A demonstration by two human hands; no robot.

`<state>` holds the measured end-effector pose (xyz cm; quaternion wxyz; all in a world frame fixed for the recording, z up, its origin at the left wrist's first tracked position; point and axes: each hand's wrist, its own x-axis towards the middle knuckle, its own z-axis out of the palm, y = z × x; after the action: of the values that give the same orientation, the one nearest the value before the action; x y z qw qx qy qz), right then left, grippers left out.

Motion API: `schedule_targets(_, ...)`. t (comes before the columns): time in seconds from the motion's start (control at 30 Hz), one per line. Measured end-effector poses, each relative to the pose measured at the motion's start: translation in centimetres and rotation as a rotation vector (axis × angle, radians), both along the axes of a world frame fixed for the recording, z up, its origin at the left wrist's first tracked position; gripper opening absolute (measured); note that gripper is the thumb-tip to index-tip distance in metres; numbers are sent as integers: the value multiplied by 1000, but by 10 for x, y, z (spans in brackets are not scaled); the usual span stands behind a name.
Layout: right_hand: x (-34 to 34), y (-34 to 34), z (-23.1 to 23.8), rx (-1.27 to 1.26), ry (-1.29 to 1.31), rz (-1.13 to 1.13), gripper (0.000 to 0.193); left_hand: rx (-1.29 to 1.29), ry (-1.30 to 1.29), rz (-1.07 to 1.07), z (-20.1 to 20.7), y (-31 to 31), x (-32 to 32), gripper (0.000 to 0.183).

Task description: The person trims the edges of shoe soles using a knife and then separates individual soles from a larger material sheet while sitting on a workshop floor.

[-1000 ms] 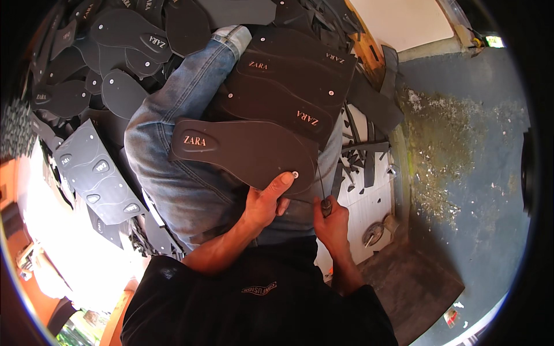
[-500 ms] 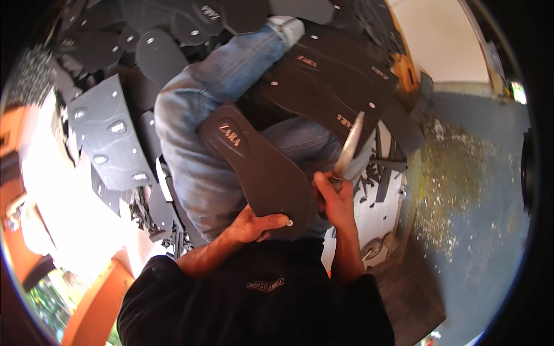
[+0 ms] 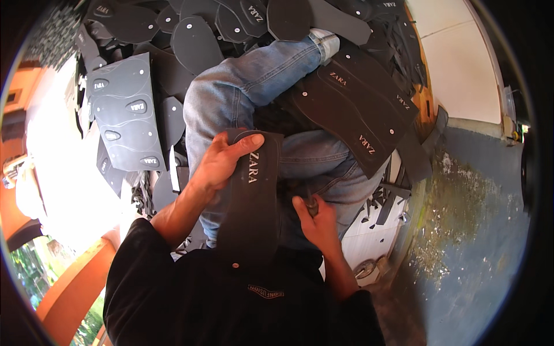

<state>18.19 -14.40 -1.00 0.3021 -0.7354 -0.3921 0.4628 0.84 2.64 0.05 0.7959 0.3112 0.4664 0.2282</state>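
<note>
A black foam sole piece [image 3: 251,213] lies lengthwise over my lap, with pale lettering near its far end and a small round dot near its close end. My left hand [image 3: 219,164] is closed on its far end, thumb on top and the other fingers mostly hidden. The far right corner of the piece looks square. To the right of it, my right hand [image 3: 320,222] is wrapped round the handle of a knife [image 3: 312,206]. The blade is blurred and cannot be made out against the dark background.
Large black foam sheets [image 3: 358,109] rest beyond my bent, jeans-clad legs [image 3: 231,86]. More soles and sheets [image 3: 196,46] are heaped at the back. A greyish sheet with soles marked on it [image 3: 127,115] lies at left. Dark offcuts [image 3: 384,202] litter the pale tiles at right.
My left hand has gone from the near end of a rounded sole to the far end of the piece. The knife, earlier pointing up and away, has dropped lower. The whole view has shifted.
</note>
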Motion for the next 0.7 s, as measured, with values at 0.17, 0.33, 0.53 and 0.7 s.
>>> schedule_targets(0.17, -5, 15, -10, 41, -148, 40, 44, -35, 81, -109, 10, 1, -1, 30)
schedule_targets(0.33, -9, 19, -12, -9, -124, 54, 38, -13, 89, -152, 2, 2, -5, 30)
schedule_targets(0.53, -16, 76, -24, 232, -211, 135, 21, -34, 119, -274, 0, 9, -11, 34)
schedule_targets(0.7, 11, 102, -13, 33, 366, -67, 20, -4, 102, -303, -6, 6, -12, 36)
